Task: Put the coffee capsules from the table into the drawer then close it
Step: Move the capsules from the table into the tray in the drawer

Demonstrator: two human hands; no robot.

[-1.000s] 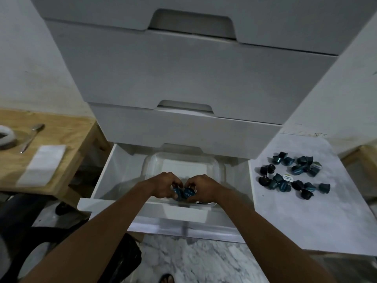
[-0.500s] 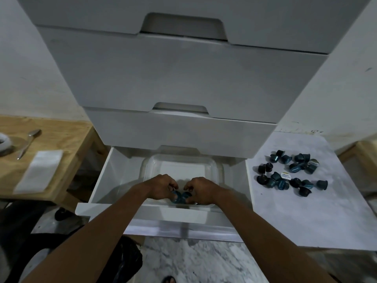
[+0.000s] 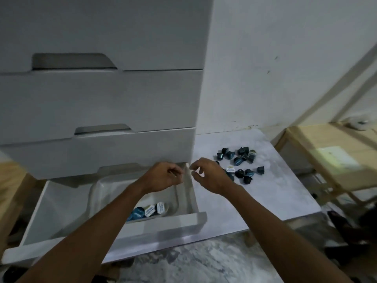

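Capsules lie in two lots: a few in the open drawer's (image 3: 175, 218) clear tray (image 3: 95, 190), most on the marble table (image 3: 275, 193) to the right. Left hand (image 3: 163, 176) and right hand (image 3: 210, 176) hover empty, fingers loosely curled, between them.

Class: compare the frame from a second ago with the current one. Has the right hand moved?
Yes. The right hand has left the drawer, crossing its right wall toward the capsules on the table, empty and open.
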